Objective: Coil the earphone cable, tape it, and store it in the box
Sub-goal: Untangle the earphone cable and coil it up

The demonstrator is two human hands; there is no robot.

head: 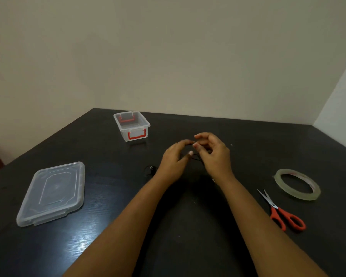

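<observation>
A thin black earphone cable (196, 155) runs between my two hands at the table's middle and is hard to see against the dark top. My left hand (175, 159) pinches it with thumb and forefinger. My right hand (213, 154) holds it close by, fingers curled, fingertips nearly touching the left ones. An earbud end (151, 169) lies on the table left of my left wrist. The small clear box (131, 125) with red latches stands open at the back left. A roll of clear tape (297, 184) lies at the right.
A clear plastic lid (52, 192) lies flat at the front left. Red-handled scissors (282, 213) lie at the right, just in front of the tape. The dark table (108, 226) meets pale walls at the back and right.
</observation>
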